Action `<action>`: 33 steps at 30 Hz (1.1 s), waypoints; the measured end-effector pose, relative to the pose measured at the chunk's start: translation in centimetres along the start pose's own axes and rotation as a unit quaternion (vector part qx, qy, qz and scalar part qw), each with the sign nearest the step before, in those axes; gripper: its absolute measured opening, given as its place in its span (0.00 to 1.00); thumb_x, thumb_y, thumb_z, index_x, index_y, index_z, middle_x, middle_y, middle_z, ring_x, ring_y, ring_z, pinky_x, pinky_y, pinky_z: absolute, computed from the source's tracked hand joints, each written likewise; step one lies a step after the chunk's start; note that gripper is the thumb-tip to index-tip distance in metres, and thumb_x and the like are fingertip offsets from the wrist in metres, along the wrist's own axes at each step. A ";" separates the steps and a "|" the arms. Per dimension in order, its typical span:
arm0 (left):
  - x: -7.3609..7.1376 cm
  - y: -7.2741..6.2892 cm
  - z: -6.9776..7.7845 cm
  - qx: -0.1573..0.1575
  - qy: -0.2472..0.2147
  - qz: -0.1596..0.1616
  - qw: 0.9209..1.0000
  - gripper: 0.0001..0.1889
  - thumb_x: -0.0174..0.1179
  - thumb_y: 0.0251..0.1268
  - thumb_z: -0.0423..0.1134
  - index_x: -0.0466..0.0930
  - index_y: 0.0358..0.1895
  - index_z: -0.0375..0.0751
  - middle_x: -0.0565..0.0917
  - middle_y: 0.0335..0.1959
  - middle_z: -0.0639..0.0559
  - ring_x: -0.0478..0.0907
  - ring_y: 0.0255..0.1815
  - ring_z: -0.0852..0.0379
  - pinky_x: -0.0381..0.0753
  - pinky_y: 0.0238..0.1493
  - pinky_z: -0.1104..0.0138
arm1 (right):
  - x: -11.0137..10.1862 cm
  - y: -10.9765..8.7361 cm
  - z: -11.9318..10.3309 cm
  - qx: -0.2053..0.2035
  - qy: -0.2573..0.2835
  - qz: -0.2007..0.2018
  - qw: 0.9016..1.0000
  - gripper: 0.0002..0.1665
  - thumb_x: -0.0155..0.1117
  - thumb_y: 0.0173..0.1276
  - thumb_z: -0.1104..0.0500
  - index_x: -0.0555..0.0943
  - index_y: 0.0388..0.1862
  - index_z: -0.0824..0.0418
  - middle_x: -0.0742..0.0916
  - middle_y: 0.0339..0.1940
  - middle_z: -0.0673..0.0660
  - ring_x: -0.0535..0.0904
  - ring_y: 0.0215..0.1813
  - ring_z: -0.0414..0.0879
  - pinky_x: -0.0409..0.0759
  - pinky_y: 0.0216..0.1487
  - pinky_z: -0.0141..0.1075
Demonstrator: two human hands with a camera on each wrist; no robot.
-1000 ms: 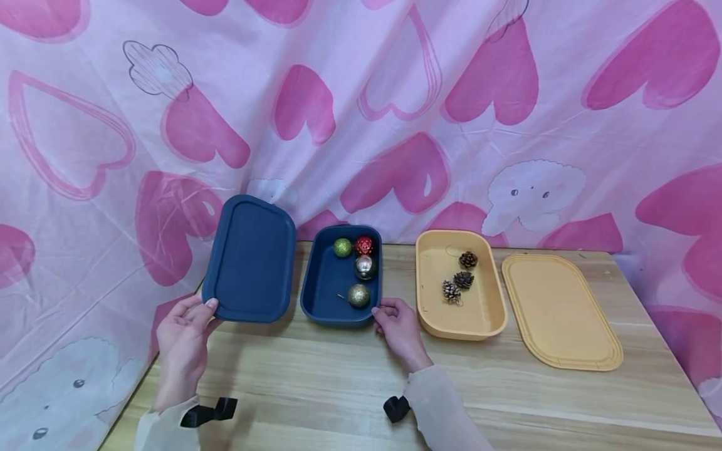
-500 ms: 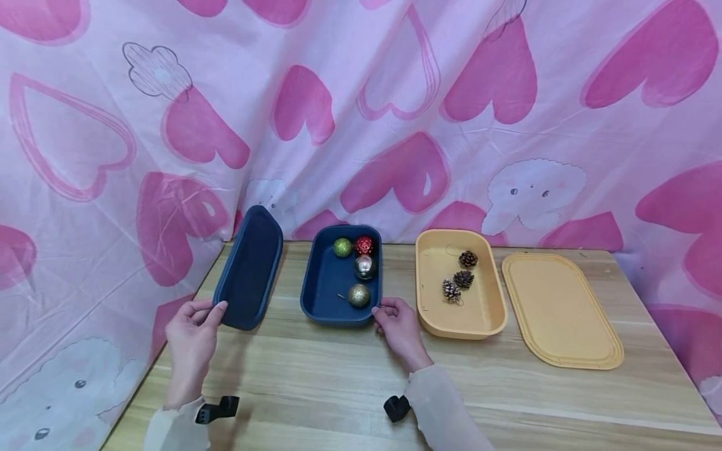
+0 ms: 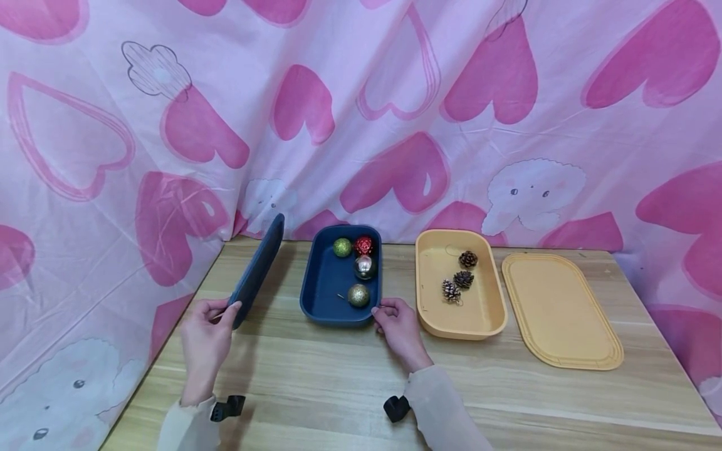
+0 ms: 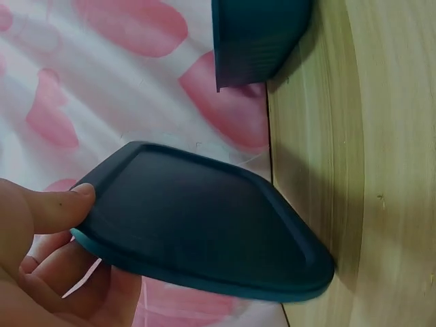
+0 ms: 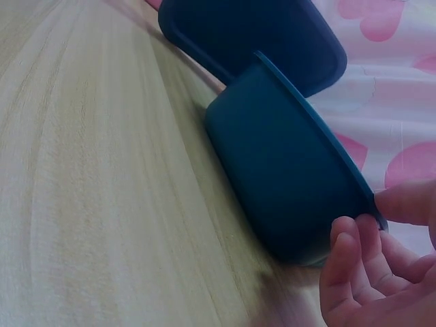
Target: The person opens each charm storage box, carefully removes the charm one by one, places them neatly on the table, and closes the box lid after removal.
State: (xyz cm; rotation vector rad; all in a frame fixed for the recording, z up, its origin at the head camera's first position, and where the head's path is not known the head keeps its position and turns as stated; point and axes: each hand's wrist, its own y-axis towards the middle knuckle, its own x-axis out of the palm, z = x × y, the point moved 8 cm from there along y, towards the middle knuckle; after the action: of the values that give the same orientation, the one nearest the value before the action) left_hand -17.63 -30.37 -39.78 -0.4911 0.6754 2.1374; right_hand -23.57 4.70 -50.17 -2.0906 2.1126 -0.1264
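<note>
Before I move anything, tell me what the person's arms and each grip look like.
Both arms wear plain cream sleeves reaching the wrist: left sleeve, right sleeve. A small black block sits at each cuff, the left block and the right block. The left grip and right grip are ungloved hands. No cables or markings show.

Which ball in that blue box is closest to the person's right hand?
The glittery gold ball, at the near end of the blue box, is closest to the right hand. The silvery ball, red ball and green ball sit farther back.
</note>
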 end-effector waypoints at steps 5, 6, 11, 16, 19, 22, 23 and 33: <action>0.5 -0.4 0.8 0.055 0.011 0.012 0.998 0.09 0.69 0.55 0.32 0.82 0.37 0.32 0.87 0.36 0.36 0.67 0.24 0.92 0.69 0.25 0.88 | 0.0 -0.1 -0.2 0.001 0.000 -0.002 1.000 0.20 0.62 0.67 0.63 0.74 0.54 0.72 0.85 0.39 0.63 0.82 0.33 0.49 0.84 0.37 0.40; 0.6 -0.4 1.0 0.065 0.013 0.012 0.998 0.08 0.70 0.55 0.31 0.83 0.36 0.32 0.88 0.37 0.37 0.67 0.25 0.93 0.69 0.26 0.89 | 0.0 -0.1 -0.2 0.002 0.000 -0.002 1.000 0.20 0.62 0.67 0.63 0.74 0.54 0.73 0.85 0.39 0.64 0.82 0.33 0.49 0.84 0.37 0.40; 1.7 -0.6 1.3 0.105 0.028 -0.003 0.994 0.07 0.72 0.51 0.31 0.84 0.30 0.32 0.88 0.37 0.40 0.82 0.27 0.72 0.70 0.24 0.88 | 0.1 -0.2 -0.3 0.003 0.002 -0.003 1.000 0.20 0.62 0.67 0.63 0.74 0.54 0.73 0.85 0.39 0.65 0.82 0.32 0.48 0.83 0.36 0.38; 3.2 -0.9 1.1 0.107 0.052 -0.043 0.992 0.07 0.72 0.51 0.33 0.84 0.30 0.34 0.88 0.39 0.41 0.86 0.41 0.41 0.84 0.37 0.63 | 0.1 -0.2 -0.3 -0.005 0.002 -0.003 1.000 0.20 0.62 0.67 0.63 0.74 0.54 0.74 0.85 0.38 0.66 0.81 0.31 0.47 0.81 0.33 0.32; 3.9 -1.0 1.1 0.108 0.054 -0.060 0.991 0.07 0.72 0.52 0.34 0.85 0.29 0.34 0.88 0.41 0.41 0.84 0.46 0.39 0.81 0.45 0.49 | 0.1 -0.1 -0.2 -0.004 0.002 -0.003 1.000 0.19 0.61 0.67 0.64 0.74 0.53 0.73 0.85 0.38 0.67 0.81 0.31 0.47 0.81 0.32 0.31; 4.5 -1.1 1.1 0.118 0.063 -0.068 0.989 0.07 0.73 0.51 0.34 0.85 0.28 0.34 0.88 0.40 0.40 0.84 0.45 0.39 0.81 0.46 0.48 | 0.1 -0.1 -0.2 -0.001 -0.001 -0.002 1.000 0.19 0.61 0.67 0.63 0.74 0.53 0.72 0.85 0.39 0.65 0.81 0.32 0.48 0.81 0.33 0.31; 4.7 -1.2 1.1 0.123 0.067 -0.071 0.988 0.07 0.73 0.50 0.34 0.85 0.28 0.34 0.88 0.40 0.40 0.84 0.45 0.38 0.81 0.46 0.48 | 0.1 0.0 -0.2 0.001 -0.002 -0.002 1.000 0.19 0.61 0.67 0.63 0.74 0.53 0.72 0.85 0.38 0.65 0.81 0.32 0.48 0.81 0.33 0.32; 6.5 -1.4 0.8 0.153 0.094 -0.109 0.978 0.06 0.73 0.48 0.32 0.86 0.27 0.33 0.87 0.41 0.37 0.83 0.46 0.37 0.77 0.52 0.47 | 0.0 -0.1 -0.3 -0.002 -0.007 -0.004 1.000 0.19 0.62 0.67 0.63 0.74 0.54 0.72 0.86 0.39 0.65 0.82 0.33 0.49 0.82 0.34 0.33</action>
State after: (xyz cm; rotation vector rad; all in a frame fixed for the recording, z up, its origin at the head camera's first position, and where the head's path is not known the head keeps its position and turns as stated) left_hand -20.42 -25.31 -43.13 -0.5722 0.9913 1.7570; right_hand -23.50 4.65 -49.85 -2.0970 2.0974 -0.1078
